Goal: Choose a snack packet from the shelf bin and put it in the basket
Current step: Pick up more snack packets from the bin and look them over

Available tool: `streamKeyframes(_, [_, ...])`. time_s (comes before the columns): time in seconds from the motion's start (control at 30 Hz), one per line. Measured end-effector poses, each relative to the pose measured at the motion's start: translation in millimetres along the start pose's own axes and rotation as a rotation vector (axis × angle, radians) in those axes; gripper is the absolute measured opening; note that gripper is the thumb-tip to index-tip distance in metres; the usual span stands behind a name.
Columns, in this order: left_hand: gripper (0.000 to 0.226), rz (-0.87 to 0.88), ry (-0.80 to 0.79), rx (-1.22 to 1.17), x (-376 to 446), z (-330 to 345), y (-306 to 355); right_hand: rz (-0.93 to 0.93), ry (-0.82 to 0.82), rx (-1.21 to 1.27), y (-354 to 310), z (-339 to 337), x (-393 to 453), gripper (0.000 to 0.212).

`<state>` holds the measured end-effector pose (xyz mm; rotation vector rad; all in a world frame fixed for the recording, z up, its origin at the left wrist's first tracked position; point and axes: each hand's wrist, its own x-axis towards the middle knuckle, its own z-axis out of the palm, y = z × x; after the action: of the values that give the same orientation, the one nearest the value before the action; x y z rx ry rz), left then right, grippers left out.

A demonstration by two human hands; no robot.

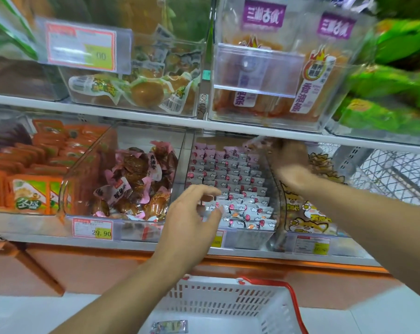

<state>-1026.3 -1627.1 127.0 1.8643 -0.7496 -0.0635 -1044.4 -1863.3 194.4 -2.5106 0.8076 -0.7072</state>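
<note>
Shop shelving fills your view, clear bins in two rows, and your white basket (218, 307) with red handles sits on the floor just below the lower shelf, one small packet (169, 326) already lying in it. Your left hand (192, 220) hovers at the front of the bin of small grey-and-pink packets (238, 189), fingers apart and loosely bent, holding nothing. Your right hand (291, 165) reaches deep into the neighbouring bin of cat-printed packets (307, 213), but it is blurred, so you cannot tell whether its fingers have closed on one. Those packets look slippery and tightly stacked: a hasty pull could drag neighbours out over the bin's front wall.
</note>
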Motion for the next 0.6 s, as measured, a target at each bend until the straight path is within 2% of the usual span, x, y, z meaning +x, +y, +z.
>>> streamKeyframes(0.03, [0.023, -0.052, 0.027, -0.087, -2, -1, 3, 0.053, 0.054, 0.171, 4, 0, -11, 0.007])
streamKeyframes(0.1, [0.026, -0.155, 0.050, -0.254, -5, -5, 8, 0.134, 0.116, 0.335, 7, -4, -41, 0.013])
streamKeyframes(0.13, [0.029, -0.201, 0.038, -0.316, -6, -8, 9, 0.166, 0.090, 0.403, 5, -8, -56, 0.011])
streamKeyframes(0.2, [0.032, -0.282, 0.004, -0.412, -8, -14, 8, 0.244, -0.035, 0.692, 1, -8, -86, 0.008])
streamKeyframes(0.3, [0.016, -0.413, 0.012, -0.552, -11, -19, 4, 0.350, -0.225, 1.060, -5, -3, -120, 0.010])
streamKeyframes(0.37, [0.015, -0.503, 0.071, -0.672, -14, -21, 1, 0.380, -0.298, 1.136, -2, 0, -132, 0.012])
streamKeyframes(0.43, [0.025, -0.577, 0.105, -0.851, -15, -26, 0, 0.376, -0.354, 1.152, 1, -1, -137, 0.015])
streamKeyframes(0.5, [0.039, -0.641, 0.093, -1.007, -15, -30, -1, 0.350, -0.389, 1.148, 6, 0, -141, 0.015])
streamKeyframes(0.53, [0.039, -0.665, 0.079, -1.060, -15, -32, -1, 0.346, -0.398, 1.165, 7, -1, -143, 0.012])
streamKeyframes(0.6, [0.038, -0.682, 0.075, -1.104, -16, -33, 0, 0.338, -0.408, 1.189, 11, 0, -144, 0.020])
